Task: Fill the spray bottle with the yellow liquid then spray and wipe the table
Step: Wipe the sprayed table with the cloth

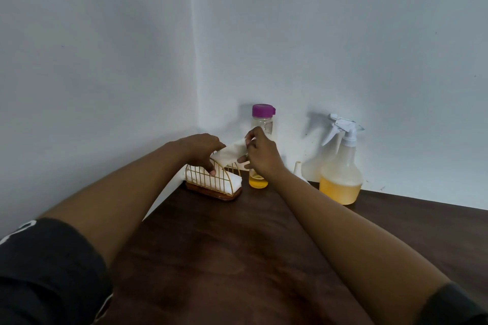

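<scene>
Spray bottle [340, 166] stands right of the wire holder [214, 179], capped and partly filled with yellow liquid, so filling looks done. Both hands' grips, left hand [203, 150] and right hand [260, 153], pinch a white tissue [229, 152] above that holder; wiping remains, and whether spraying is done cannot be told.

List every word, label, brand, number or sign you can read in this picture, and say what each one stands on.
None can be read.
Black sleeve on the left arm: a white printed mark, cut off and too blurred to read.
Bottle with purple cap: no label visible.
Spray bottle: no label visible.
</scene>
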